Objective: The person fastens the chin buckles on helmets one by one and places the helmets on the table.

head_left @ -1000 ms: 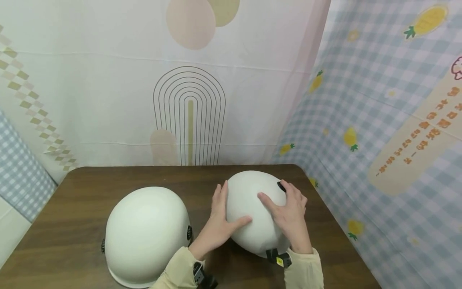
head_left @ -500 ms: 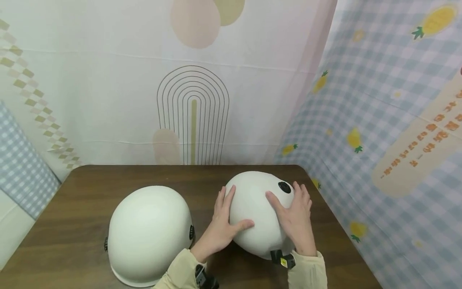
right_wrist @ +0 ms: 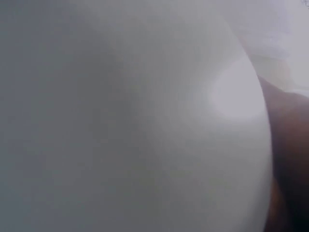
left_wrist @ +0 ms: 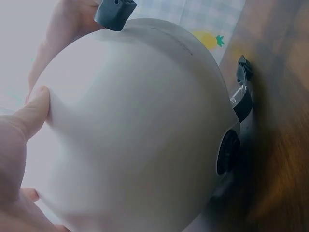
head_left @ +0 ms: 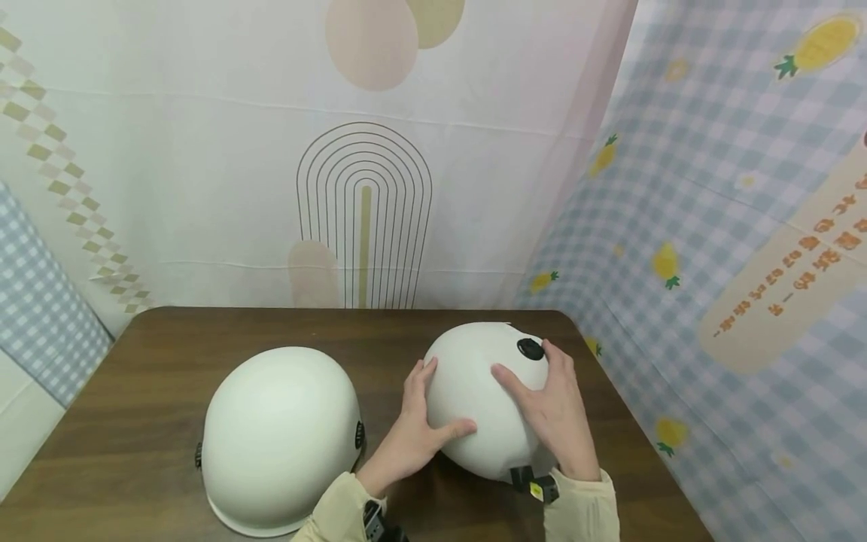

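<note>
A smooth white helmet (head_left: 467, 391) sits on the right half of the table, between two hands. The left hand (head_left: 413, 433) grips its left side, thumb spread across the near surface. From the right, the right hand (head_left: 555, 406) holds it, thumb on top and fingertips beside a round black vent (head_left: 530, 348). Another black vent (left_wrist: 228, 152) shows on this helmet in the left wrist view, along with a dark strap buckle (left_wrist: 244, 70) near the tabletop. The helmet's white shell (right_wrist: 145, 121) fills most of the right wrist view. Its underside is hidden.
A second white helmet (head_left: 281, 436) rests dome up at the left, close to the left forearm, with black vents on its sides. The brown wooden table (head_left: 156, 391) ends at a patterned white cloth (head_left: 223, 188) behind and a checked cloth (head_left: 630, 263) at the right.
The right helmet has turned a little in the hands, and its black vent, partly covered by right fingers earlier, now shows fully. Both hands stay on it. The head view has shifted slightly.
</note>
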{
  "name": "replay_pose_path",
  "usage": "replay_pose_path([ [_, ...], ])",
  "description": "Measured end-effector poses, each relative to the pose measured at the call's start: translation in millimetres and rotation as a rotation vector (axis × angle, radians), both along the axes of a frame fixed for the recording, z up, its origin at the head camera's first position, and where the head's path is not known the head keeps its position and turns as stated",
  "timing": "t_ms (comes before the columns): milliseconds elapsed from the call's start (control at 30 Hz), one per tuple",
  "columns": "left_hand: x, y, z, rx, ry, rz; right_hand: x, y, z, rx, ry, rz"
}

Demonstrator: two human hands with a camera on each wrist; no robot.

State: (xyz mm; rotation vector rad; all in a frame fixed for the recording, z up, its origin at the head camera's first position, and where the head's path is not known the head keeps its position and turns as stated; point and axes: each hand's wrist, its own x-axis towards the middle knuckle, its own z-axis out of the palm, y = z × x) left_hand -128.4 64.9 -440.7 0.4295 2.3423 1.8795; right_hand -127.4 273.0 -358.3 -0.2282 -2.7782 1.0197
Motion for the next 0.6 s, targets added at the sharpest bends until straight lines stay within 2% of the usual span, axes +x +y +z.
replay_pose_path([
  [267, 2.0, -2.0, 0.7, -0.01, -0.033, 0.009, 3.1, 4.3, 0.8, 0.02, -0.021, 0.044],
  [600, -1.7, -4.6, 4.9, 0.058, -0.07, 0.06, 7.0, 7.0, 2.7, -0.025, 0.052, 0.065],
])
